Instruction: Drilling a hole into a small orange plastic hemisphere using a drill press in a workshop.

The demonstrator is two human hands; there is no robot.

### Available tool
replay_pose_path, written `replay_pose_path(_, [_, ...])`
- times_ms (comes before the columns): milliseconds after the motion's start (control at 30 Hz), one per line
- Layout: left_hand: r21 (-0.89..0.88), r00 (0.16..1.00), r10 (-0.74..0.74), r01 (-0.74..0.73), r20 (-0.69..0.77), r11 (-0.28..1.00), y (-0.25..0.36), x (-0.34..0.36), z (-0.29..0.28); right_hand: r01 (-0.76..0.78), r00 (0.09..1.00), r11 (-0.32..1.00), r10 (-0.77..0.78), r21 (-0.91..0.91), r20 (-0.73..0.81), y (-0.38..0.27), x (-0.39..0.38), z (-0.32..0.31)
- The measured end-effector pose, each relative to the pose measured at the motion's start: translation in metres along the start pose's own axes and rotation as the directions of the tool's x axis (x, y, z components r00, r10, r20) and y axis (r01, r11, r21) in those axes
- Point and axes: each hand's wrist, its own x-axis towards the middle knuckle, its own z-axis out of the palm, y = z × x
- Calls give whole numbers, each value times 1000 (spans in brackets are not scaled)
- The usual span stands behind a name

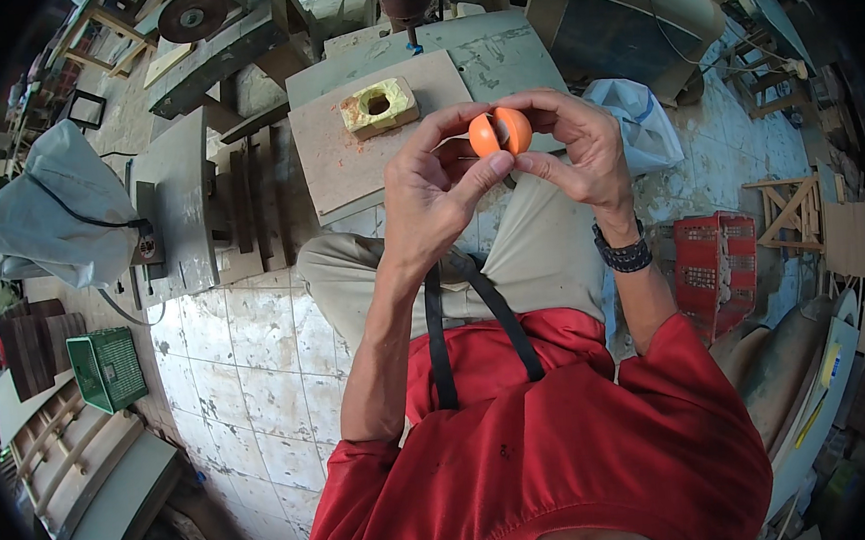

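Up in front of me, both hands hold a small round orange object [514, 129], glossy, with a dark gap splitting it into two halves. My left hand [433, 175] pinches its left half between thumb and fingers. On the other side, my right hand [580, 144] grips the right half the same way. Just beyond my left hand, a pale yellow block [381, 108] with a round hole through it rests on a flat wooden board [330, 172]. Orange crumbs lie on the board beside the block. What sits inside the gap I cannot make out.
A drill press [404, 6] points its bit down behind the board, over a grey-green table [502, 49]. White sacks [643, 120] stand at the right, near a red crate [716, 275]. On the left are a bagged machine [57, 201] and a green crate [106, 368].
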Motion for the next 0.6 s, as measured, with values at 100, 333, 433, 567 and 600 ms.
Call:
replay_pose_path(100, [-10,999,-24,24,-23,1000,1,-1,2,-45,999,996,44,73,3,0,-1,1])
replay_pose_path(333, [-24,998,39,-40,-39,999,-5,-5,2,-24,999,993,28,116,-28,3,-4,5])
replay_pose_path(433, [-76,997,-18,13,-69,997,-4,-6,1,-87,990,988,101,129,-100,1,-7,3])
replay_pose_path(567, [-98,999,-8,3,-47,995,-4,-6,0,-95,985,983,115,156,-126,-3,-9,8])
replay_pose_path(600, [-106,999,1,-6,-46,994,-5,-6,0,-121,976,968,157,221,-152,-5,-9,9])
